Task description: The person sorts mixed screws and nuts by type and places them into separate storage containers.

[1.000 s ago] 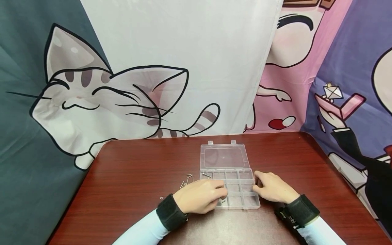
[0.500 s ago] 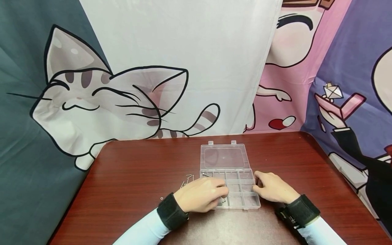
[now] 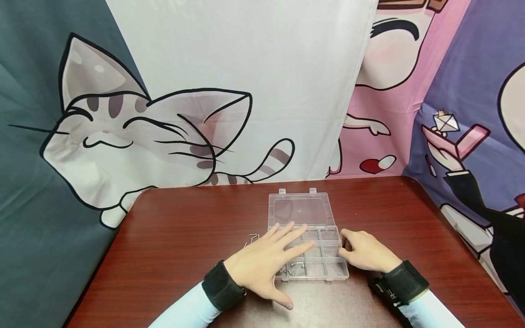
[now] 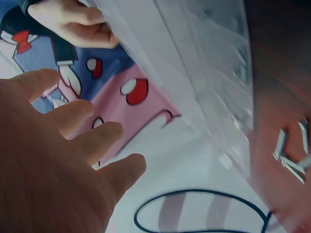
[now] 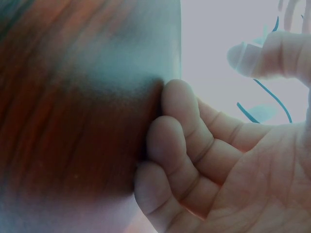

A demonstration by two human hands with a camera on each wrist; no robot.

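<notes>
Plastic box is lying open on the reddish table in the head view, its clear lid stretching away from the person. Instead of curling over the near compartments as it did half a second ago, the left hand is now spreading its fingers wide above the box's left part, with nothing showing in its grasp. That is uncovering small metal pieces in the near-left compartments, so its work among them is probably pausing. One box and one lid are showing, with two latches on the lid's far edge; the pieces inside are lying too small and too hidden for counting.

In the left wrist view, four digits of that hand are reaching out straight and apart, holding nothing. About four loose metal pieces are lying on the table beside the box; the frame may be cutting off others.

In the right wrist view, the right hand is curling its fingers, the thumb standing apart; whether they are pinching the box's right edge, I cannot tell.
</notes>
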